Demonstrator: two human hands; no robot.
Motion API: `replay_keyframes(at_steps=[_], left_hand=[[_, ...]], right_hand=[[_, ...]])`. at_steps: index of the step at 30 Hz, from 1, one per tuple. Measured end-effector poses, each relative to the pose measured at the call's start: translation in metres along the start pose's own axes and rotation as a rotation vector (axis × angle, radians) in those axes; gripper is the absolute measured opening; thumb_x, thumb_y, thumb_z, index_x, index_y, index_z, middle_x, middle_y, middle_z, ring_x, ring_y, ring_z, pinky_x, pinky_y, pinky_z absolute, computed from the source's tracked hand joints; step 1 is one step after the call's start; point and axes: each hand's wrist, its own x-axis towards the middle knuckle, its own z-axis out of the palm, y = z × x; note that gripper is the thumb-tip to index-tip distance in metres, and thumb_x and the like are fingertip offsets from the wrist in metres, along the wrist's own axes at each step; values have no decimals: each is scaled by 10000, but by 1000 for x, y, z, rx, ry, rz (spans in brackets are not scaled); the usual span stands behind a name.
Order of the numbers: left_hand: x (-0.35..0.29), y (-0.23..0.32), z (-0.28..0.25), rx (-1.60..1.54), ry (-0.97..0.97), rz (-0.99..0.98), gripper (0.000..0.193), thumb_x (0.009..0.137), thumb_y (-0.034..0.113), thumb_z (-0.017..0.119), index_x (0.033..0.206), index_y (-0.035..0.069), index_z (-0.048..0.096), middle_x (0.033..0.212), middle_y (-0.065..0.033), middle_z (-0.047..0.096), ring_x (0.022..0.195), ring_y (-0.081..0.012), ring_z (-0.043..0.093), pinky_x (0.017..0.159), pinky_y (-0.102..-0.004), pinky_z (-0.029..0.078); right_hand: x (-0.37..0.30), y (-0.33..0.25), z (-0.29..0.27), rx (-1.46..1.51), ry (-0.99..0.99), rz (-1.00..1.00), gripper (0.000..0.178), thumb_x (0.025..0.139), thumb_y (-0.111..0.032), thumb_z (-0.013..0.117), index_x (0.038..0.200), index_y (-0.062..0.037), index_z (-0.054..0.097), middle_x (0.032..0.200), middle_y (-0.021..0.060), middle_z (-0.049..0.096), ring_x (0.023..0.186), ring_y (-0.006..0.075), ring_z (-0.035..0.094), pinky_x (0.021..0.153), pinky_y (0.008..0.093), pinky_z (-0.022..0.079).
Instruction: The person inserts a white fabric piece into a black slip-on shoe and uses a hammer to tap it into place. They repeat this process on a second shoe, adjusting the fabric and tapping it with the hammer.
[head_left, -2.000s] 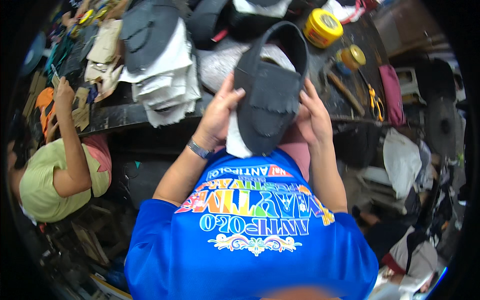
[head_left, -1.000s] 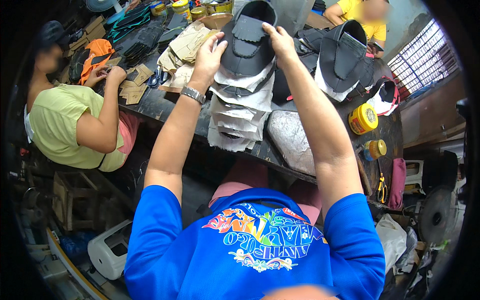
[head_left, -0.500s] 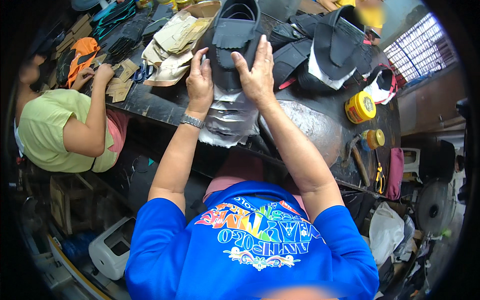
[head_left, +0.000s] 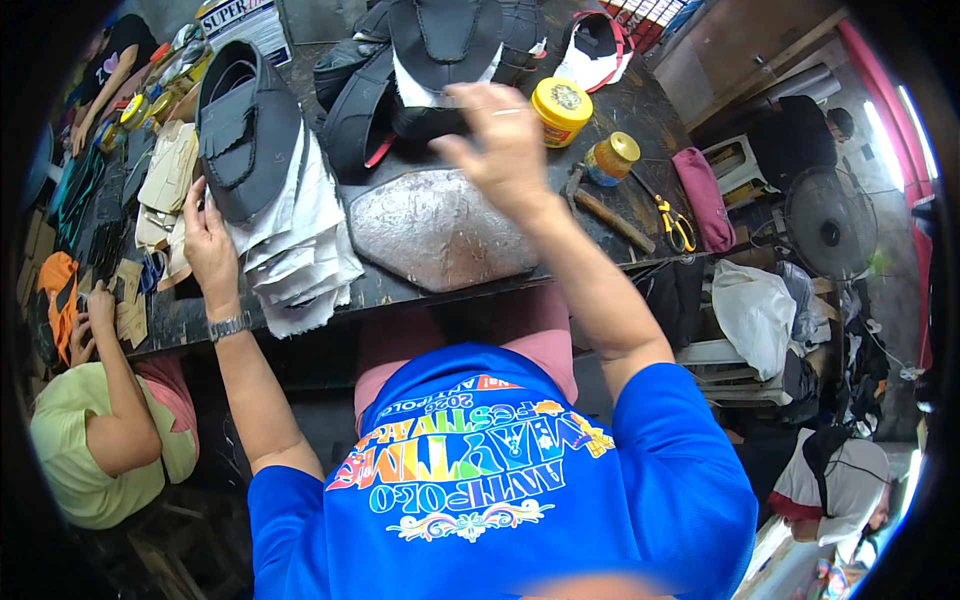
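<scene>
A: What is the left hand up to?

B: It's at the left edge of a stack of black shoe uppers — fingers pointing up, thumb close beside them. Whether it pinches that edge, I can't tell.

A: And where is the stack, exactly?

B: On the left part of the dark counter, with layers of white lining fanning out from under the top upper, down toward the near edge. Pale beige cut pieces lie just left of it.

A: The right hand?

B: Spread, thumb well apart from the fingers, with nothing in its grip. It appears between a second pile of black uppers and a grey, many-sided slab; a yellow tub shows just to its right.

A: Anything farther right?

B: A small jar with a gold lid, then a hammer, yellow-handled scissors and a dark pink pouch — all near that end.

A: Who's on the left?

B: A co-worker in a pale green shirt, hands at the counter's edge beside an orange cloth.
</scene>
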Motion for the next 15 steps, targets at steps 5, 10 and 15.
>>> replay_keyframes(at_steps=[5,10,15], left_hand=[[-6,45,-22,345,29,-30,406,969,71,665,1369,131,634,1218,-105,647,1066,-247,620,928,-383,500],[-44,135,0,-45,140,205,230,939,-16,658,1168,-9,673,1170,-145,687,1122,-300,620,1012,-419,479],[-100,183,72,-293,-797,392,466,830,118,793,1279,105,667,1445,-173,505,1351,-374,485,1132,-477,392]], right_hand=[[-46,112,-82,-641,-120,450,764,754,-323,851,1432,-154,541,1403,173,543,1307,333,497,1076,505,371],[-90,169,-110,-380,-166,614,746,835,-263,784,1501,-146,468,1298,212,627,1197,382,623,1013,467,498],[-88,187,-127,-440,-180,701,694,829,-215,758,1470,-147,500,1276,230,628,1158,388,646,966,471,528]])
